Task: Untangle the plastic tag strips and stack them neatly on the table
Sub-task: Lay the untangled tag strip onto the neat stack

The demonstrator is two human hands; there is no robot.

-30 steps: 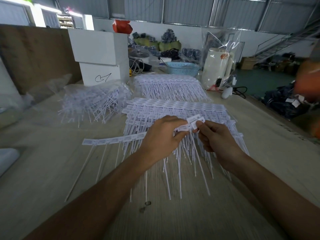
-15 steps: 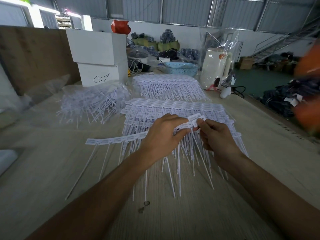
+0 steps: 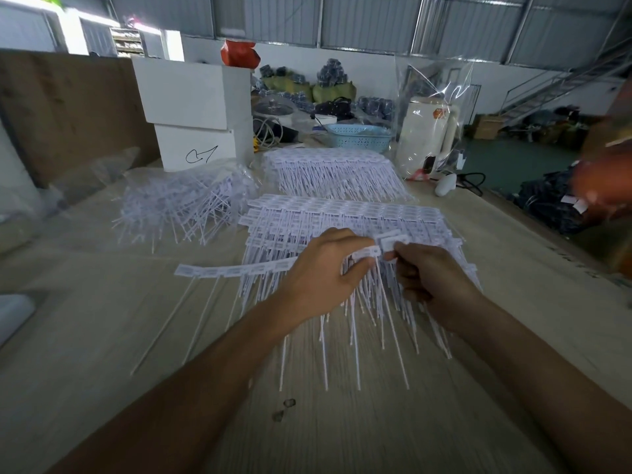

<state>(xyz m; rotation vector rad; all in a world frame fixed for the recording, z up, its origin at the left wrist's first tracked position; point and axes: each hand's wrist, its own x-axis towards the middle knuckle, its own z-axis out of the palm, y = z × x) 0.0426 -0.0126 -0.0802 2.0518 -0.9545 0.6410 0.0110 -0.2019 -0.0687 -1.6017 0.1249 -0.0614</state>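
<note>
Pale wood-grain desk [image 3: 102, 336], long, in a warehouse room with grey corrugated metal walls and a metal staircase [image 3: 561, 83] at far right. The landmark is the big stack of tag strips [image 3: 342, 213] in mid desk. Over its near edge the left hand [image 3: 321, 278] pinches one tag strip [image 3: 219, 270] between thumb and fingers; that strip's free end trails off left of the stack, thin tails hanging to the desk. The right hand [image 3: 434, 278], just beside the left, fingers curled, pinches a white tag head at the same spot. Behind the stack sits a second neat stack [image 3: 335, 172]. Left of the stack, a tangled heap of strips [image 3: 181, 203] in clear plastic. Behind that heap, two white boxes [image 3: 191, 114] stacked, lower one with a pen scribble. Far behind the stack: blue basket [image 3: 359, 136], white kettle [image 3: 424, 135] in a clear bag, cables, dark bundles. Two small dark marks on the desk nearer than the stack.
</note>
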